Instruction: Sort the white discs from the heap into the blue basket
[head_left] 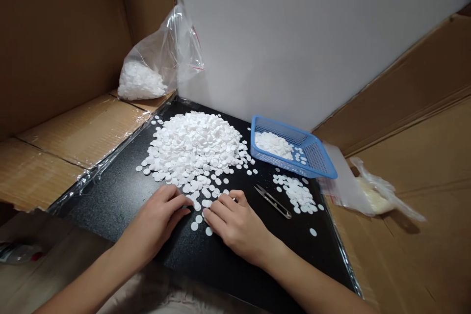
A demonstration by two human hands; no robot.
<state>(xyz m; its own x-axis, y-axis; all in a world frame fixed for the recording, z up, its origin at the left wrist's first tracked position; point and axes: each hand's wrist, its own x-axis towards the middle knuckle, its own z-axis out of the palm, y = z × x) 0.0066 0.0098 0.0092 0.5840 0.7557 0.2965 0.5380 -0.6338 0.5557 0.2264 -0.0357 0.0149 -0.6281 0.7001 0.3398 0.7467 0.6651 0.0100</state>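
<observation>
Loose discs: a few small white round loose discs (199,218) lie flat on the black tabletop (117,191), right between the two sets of fingertips and partly under them.
How they would handle: they look very light, thin and a bit stiff. I think they would slide easily on the smooth top and scatter with a bump or a puff of air.
Where to take hold: each one lies flat, so I think the edge is the best spot. Pinch it there with two fingertips, or slide it along under one fingertip.
Left hand: the left hand (158,216) lies palm down with its fingers (180,203) a little bent. The tips touch the discs, and it grips nothing.
Right hand: the right hand (235,221) also lies flat and loose. Its fingers (217,212) rest on the discs without closing on any.
Big heap: just past the fingertips is a big heap (195,144) of the same discs.
Snips: small metal snips (274,201) lie near the right fingers, on their outer side.
Small heap: beyond the snips is a small heap (298,194).
Blue basket: further off on that side stands a blue basket (287,164) with more discs inside.
Bags: a clear bag (158,66) of discs stands far beyond the left fingers. A second bag (371,196) lies well off to the right.
Around: brown cardboard (84,127) lies on both sides.
</observation>
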